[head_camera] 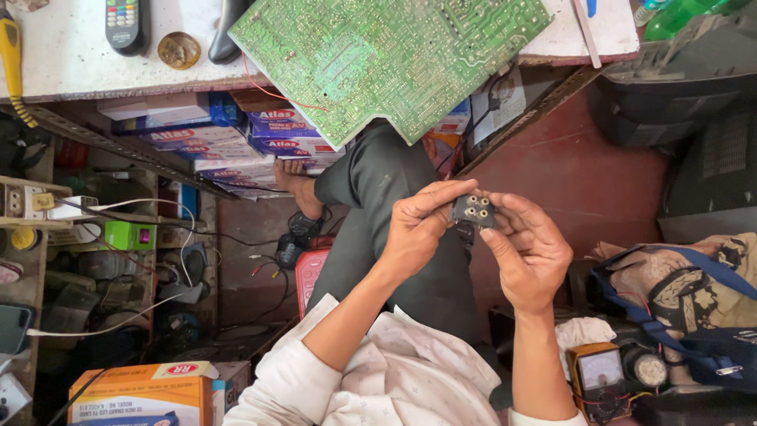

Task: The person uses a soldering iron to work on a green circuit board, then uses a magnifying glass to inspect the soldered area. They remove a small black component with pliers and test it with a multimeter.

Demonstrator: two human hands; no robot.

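A view looking down from a person's head at their two bare hands, raised above their lap. Between them sits a small dark socket block (pixel 473 211), squarish, with four round metal-rimmed holes on its upper face and what may be a darker stub beneath it (too small to tell for sure). The left hand (pixel 415 230) is closed on the block's left edge, thumb and fingertips pinching it. The right hand (pixel 527 251) is closed on the right edge, fingers curled over the top and the thumb pressed up from below. The block is held in the air over a knee in dark grey trousers (pixel 378 205), well below the bench (pixel 71 63).

On the bench, whose pale top is scuffed and stained, a large green circuit board (pixel 386 55) hangs tilted over the front edge, its surface dense with fine silvery traces and solder dots. A remote control (pixel 124 24) and a small round brass-coloured lid (pixel 179 50) lie to its left. Under the bench, stacked cardboard boxes (pixel 236 134) in blue, red and white. At lower right, a yellow analogue meter (pixel 598 372) with a glass dial.
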